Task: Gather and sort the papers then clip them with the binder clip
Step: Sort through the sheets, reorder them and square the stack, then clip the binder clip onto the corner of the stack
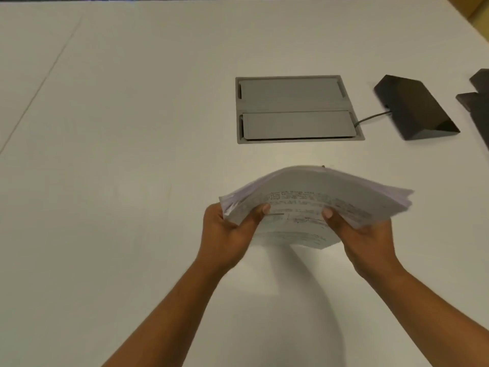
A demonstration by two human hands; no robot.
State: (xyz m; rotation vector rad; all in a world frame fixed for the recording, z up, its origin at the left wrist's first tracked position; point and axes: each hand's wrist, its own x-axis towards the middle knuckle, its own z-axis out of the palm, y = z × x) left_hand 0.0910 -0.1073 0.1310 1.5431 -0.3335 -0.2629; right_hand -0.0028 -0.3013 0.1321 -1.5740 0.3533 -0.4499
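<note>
A thick stack of printed white papers (315, 197) is held just above the white table (119, 168), bowed upward in the middle. My left hand (227, 234) grips its left side with the thumb on top. My right hand (365, 239) grips the right side the same way. A tiny dark tip (323, 167) shows behind the top edge of the stack; I cannot tell whether it is the binder clip. The sheets' right edges are fanned and uneven.
A grey cable hatch (296, 108) is set into the table beyond the papers. A black wedge-shaped device (415, 107) with a cable lies to its right. More dark objects (479, 102) sit at the right edge.
</note>
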